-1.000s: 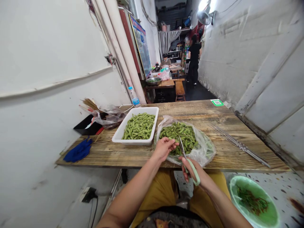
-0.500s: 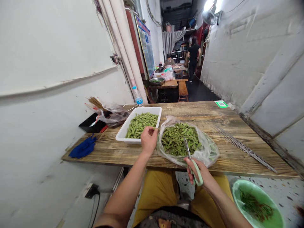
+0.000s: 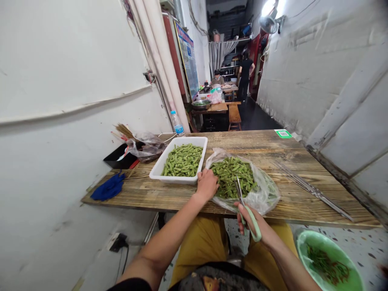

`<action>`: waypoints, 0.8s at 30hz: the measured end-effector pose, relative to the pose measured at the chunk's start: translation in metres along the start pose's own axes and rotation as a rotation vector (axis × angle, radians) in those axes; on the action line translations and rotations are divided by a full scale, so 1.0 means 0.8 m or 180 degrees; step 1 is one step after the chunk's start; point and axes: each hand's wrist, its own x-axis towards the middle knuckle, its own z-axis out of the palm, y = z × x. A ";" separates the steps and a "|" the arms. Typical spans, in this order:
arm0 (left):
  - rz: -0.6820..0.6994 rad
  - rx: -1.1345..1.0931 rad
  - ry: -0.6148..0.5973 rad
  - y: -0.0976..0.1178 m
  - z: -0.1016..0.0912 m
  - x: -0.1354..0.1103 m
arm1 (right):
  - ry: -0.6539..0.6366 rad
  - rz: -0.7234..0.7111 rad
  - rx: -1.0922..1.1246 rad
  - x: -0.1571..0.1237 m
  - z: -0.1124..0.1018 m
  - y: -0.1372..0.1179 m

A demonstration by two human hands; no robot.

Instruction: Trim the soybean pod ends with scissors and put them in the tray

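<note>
Wood table [image 3: 260, 141] bears plastic bag [image 3: 268, 196] and, at its L, white tub [image 3: 153, 173]. L hand [image 3: 207, 184], at tub's rim a moment ago, is now at bag, shifting work there; grip can't be told from this angle. R hand [image 3: 259, 221] holds scissors [image 3: 241, 199], blades parted, over bag's pods [image 3: 232, 167].

Looks like a small, narrow eatery. Suggested by a QR-code card [image 3: 283, 133] lying on the wooden surface [image 3: 257, 147], a white tray [image 3: 172, 179] piled with green pods [image 3: 183, 159], and, deeper in, a wooden bench seat [image 3: 234, 114] beside a farther surface [image 3: 218, 107] bearing a metal bowl [image 3: 201, 108] of greens. Fits, too, with a poster board [image 3: 186, 56] and a fan [image 3: 269, 24] on opposite walls.
</note>
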 end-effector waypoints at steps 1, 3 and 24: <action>-0.0054 -0.0059 0.0009 -0.002 0.001 0.001 | 0.0017 0.0003 0.0018 0.000 0.000 0.002; -0.0195 -0.0348 0.0080 -0.004 -0.003 0.003 | 0.0033 -0.0015 0.0019 0.002 0.000 0.005; -0.0333 -0.3020 -0.0904 0.033 -0.007 -0.008 | 0.0078 -0.0312 -0.0382 0.009 -0.015 -0.002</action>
